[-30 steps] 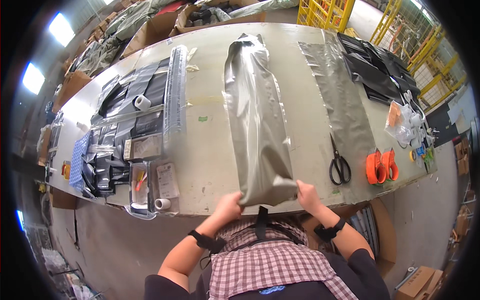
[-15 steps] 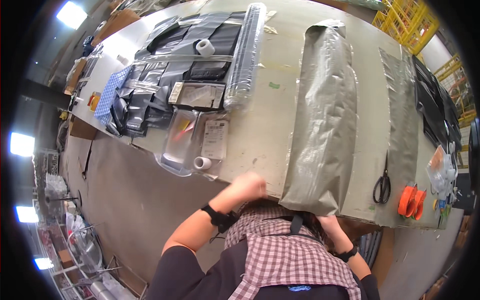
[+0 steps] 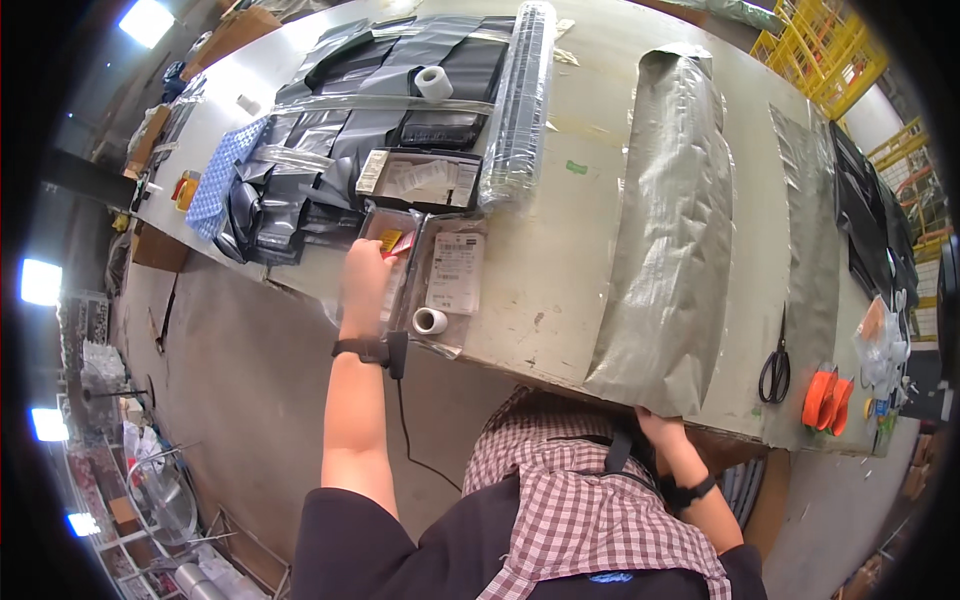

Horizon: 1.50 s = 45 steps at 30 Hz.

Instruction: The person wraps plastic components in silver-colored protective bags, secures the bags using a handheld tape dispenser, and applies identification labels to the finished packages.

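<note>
A long silver-grey plastic package (image 3: 665,240) lies lengthwise on the table, its near end at the front edge. My right hand (image 3: 660,430) grips the edge of that near end, with part of the fingers hidden beneath it. My left hand (image 3: 366,285) is stretched over a narrow clear-lined tray (image 3: 398,300) at the table's left front. Its fingers are curled at a small red and yellow item (image 3: 397,243); blur and the hand itself hide whether they grip it. Next to it are a white label stack (image 3: 455,272) and a small white roll (image 3: 430,321).
Black plastic bags (image 3: 300,170) cover the left of the table, beside a clear-wrapped roll (image 3: 520,100) and an open box of labels (image 3: 420,178). Black scissors (image 3: 775,372) and orange tape rolls (image 3: 827,400) lie right of the package. A flat grey sheet (image 3: 810,220) lies farther right.
My left hand has moved from the table's front edge, left and forward, to the red and yellow item in the tray. My right hand stays at the package's near end.
</note>
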Available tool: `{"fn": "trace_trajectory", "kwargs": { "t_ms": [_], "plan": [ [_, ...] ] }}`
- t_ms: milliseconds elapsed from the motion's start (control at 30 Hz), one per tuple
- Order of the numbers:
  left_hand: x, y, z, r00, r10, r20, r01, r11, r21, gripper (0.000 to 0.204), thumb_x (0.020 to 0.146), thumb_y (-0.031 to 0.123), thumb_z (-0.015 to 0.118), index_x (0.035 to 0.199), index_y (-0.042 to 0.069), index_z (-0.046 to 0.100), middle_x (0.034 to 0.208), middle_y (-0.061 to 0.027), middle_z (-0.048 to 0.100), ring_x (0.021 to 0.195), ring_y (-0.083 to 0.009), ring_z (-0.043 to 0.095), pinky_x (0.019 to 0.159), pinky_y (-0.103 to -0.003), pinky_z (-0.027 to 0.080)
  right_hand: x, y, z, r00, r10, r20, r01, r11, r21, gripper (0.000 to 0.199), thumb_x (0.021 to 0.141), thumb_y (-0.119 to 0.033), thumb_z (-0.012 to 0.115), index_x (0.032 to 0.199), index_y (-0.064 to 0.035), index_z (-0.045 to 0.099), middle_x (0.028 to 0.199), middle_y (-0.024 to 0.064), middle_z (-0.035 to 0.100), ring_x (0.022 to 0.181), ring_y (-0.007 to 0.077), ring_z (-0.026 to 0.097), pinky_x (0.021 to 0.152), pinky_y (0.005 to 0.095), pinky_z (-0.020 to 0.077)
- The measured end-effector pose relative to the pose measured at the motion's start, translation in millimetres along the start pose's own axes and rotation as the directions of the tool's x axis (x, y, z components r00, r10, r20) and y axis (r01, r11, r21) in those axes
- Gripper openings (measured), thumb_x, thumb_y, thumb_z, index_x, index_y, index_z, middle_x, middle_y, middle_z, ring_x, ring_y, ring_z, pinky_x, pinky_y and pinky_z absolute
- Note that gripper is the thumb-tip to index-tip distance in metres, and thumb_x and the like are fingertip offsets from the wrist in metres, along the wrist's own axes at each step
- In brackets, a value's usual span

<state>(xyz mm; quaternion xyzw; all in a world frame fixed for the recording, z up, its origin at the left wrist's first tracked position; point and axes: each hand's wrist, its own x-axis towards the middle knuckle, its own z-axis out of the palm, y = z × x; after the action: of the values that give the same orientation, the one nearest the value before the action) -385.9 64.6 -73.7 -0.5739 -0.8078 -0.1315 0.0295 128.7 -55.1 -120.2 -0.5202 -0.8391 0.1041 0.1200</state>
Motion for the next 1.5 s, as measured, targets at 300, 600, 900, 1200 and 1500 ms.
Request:
{"fn": "trace_trajectory", "kwargs": {
  "t_ms": [300, 600, 900, 1200, 1500],
  "plan": [
    [-8.8, -16.0, -10.9, 0.969, 0.136, -0.208, -0.142, 0.99, -0.013, 0.007, 0.073, 0.008, 0.062, 0.076, 0.003, 0.064, 0.074, -0.0135, 0.062, 0.067, -0.0299, 0.06, 0.064, -0.036, 0.048, 5.6, -53.7, -90.6, 0.954, 0.06, 0.294, -0.185, 0.889, 0.419, 0.02, 0.08, -0.007, 0.059, 0.1, -0.0045, 0.062, 0.094, 0.0144, 0.062, 0.092, 0.031, 0.059, 0.078, 0.0364, 0.0476],
    [-116.3, 151.6, -101.5, 0.691, 0.56, 0.458, 0.357, 0.286, -0.889, 0.01, 0.072, 0.008, 0.074, 0.077, 0.002, 0.067, 0.07, -0.0015, 0.062, 0.066, -0.0074, 0.057, 0.059, -0.021, 0.045, 100.9, -131.6, -104.9, 0.951, 0.107, 0.29, -0.306, 0.19, 0.933, 0.021, 0.083, -0.005, 0.062, 0.103, 0.0013, 0.062, 0.086, 0.0054, 0.066, 0.077, 0.0138, 0.061, 0.073, 0.0262, 0.0486],
    [-41.5, -8.2, -16.8, 0.978, -0.176, 0.11, 0.177, 0.984, -0.003, 0.033, 0.072, 0.029, 0.073, 0.083, -0.001, 0.064, 0.081, -0.016, 0.065, 0.077, -0.031, 0.061, 0.07, -0.039, 0.048, 77.5, -114.6, -83.1, 0.93, 0.105, 0.353, -0.368, 0.209, 0.906, 0.017, 0.087, -0.007, 0.06, 0.101, 0.0037, 0.061, 0.093, 0.0035, 0.064, 0.083, 0.008, 0.057, 0.075, 0.0237, 0.0476],
    [-48.5, -24.1, 6.9, 0.979, -0.194, 0.061, 0.197, 0.979, -0.051, 0.032, 0.071, 0.024, 0.072, 0.086, -0.001, 0.06, 0.086, -0.0178, 0.062, 0.083, -0.0327, 0.06, 0.075, -0.04, 0.048, 65.3, -105.5, -90.0, 0.907, 0.213, 0.362, -0.389, 0.102, 0.915, 0.021, 0.088, -0.014, 0.061, 0.1, 0.0028, 0.061, 0.091, 0.0033, 0.064, 0.083, 0.0079, 0.057, 0.076, 0.0236, 0.0461],
    [-46.4, -12.6, 0.8, 0.939, -0.288, 0.186, 0.282, 0.957, 0.062, 0.041, 0.07, 0.024, 0.071, 0.099, -0.001, 0.056, 0.099, -0.0188, 0.058, 0.094, -0.0321, 0.057, 0.083, -0.039, 0.046, 48.9, -98.0, -95.4, 0.892, 0.269, 0.363, -0.397, 0.083, 0.914, 0.02, 0.088, -0.016, 0.061, 0.098, 0.0021, 0.061, 0.09, 0.0035, 0.064, 0.082, 0.0082, 0.057, 0.074, 0.0241, 0.0464]
  ]
}}
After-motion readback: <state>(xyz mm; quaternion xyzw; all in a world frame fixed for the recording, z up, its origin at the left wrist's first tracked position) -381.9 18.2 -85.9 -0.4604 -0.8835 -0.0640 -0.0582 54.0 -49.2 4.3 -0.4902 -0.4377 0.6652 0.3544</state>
